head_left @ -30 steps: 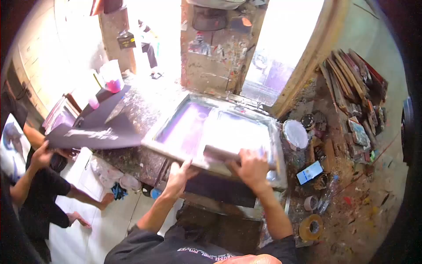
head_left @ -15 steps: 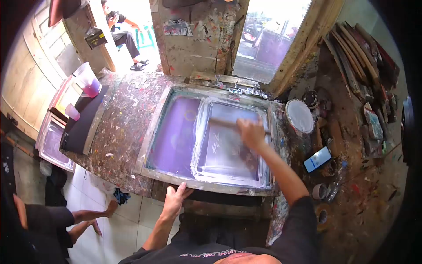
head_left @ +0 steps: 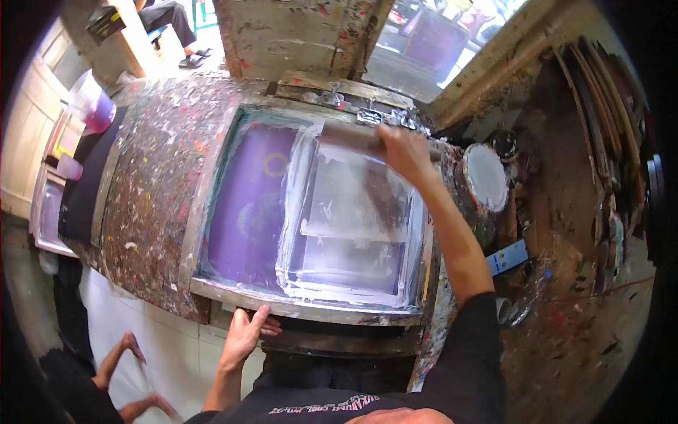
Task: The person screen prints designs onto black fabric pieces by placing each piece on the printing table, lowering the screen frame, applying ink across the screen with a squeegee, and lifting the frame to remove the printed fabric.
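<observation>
A screen printing frame (head_left: 189, 263) lies on the worktable, its mesh purple on the left, with a paler rectangle edged in white ink on the right. My right hand (head_left: 408, 154) is closed round a wooden squeegee (head_left: 349, 138), blurred by motion, at the far end of the pale area. At the near edge of the frame is my left hand (head_left: 246, 335), thumb against the rail and fingers curled just below it; their exact hold is partly hidden.
Right of the frame stand a round white-topped tub (head_left: 485, 177) and a phone (head_left: 507, 257). A jug with purple ink (head_left: 99, 113) and a small cup (head_left: 69, 167) are at the left. Another person's arms (head_left: 116, 360) show at lower left; someone sits beyond the doorway.
My right hand has moved the squeegee away from me, toward the far edge of the frame. My left hand stays at the near rail. The camera view has shifted.
</observation>
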### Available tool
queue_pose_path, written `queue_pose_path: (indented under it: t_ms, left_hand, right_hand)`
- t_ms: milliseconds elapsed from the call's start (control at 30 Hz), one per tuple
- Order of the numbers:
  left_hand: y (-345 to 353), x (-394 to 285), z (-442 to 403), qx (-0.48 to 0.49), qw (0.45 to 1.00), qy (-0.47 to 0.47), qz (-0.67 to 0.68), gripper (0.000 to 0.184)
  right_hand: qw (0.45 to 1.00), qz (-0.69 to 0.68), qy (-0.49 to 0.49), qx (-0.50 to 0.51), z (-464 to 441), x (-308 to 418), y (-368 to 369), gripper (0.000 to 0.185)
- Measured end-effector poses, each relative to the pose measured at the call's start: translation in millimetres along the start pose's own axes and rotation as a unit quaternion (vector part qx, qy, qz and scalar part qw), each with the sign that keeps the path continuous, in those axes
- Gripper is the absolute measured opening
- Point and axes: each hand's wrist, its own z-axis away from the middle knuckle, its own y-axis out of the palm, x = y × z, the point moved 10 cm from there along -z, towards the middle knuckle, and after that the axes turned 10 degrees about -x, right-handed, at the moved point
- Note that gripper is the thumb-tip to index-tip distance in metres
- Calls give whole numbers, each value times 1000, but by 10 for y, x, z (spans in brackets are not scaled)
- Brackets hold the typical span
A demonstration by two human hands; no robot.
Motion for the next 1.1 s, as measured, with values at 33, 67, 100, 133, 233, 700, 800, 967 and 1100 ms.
queue_pose_path:
  t_ms: [33,67,100,133,233,700,800,967,1100]
  left_hand:
    - [24,-17,-10,3,1000,-1,-9,48]
    - [41,-42,3,-2,1000,-2,-4,47]
    - [15,-57,26,-8,1000,-7,0,46]
    - [8,-37,25,-7,1000,-18,-11,45]
    - [8,-66,54,-28,999,-22,12,45]
    - [44,-121,66,-16,1000,-11,15,41]
    - [50,-75,9,8,1000,-10,16,41]
    - [55,-145,23,8,999,-35,-21,41]
    - [31,-61,-4,6,999,-26,-32,41]
  right_hand:
    - [999,-16,33,35,-99,-161,16,40]
    - [997,18,57,51,-74,-198,34,38]
    - [993,49,83,69,-21,-181,93,35]
    - [992,47,88,71,80,-98,104,35]
    - [989,79,119,27,818,444,-230,40]
    - [1000,-16,7,6,-107,183,75,26]
    - [999,-13,12,-35,-111,176,58,28]
    - [999,-7,17,51,827,755,-240,23]
    - [997,-39,4,62,1731,1408,-631,4]
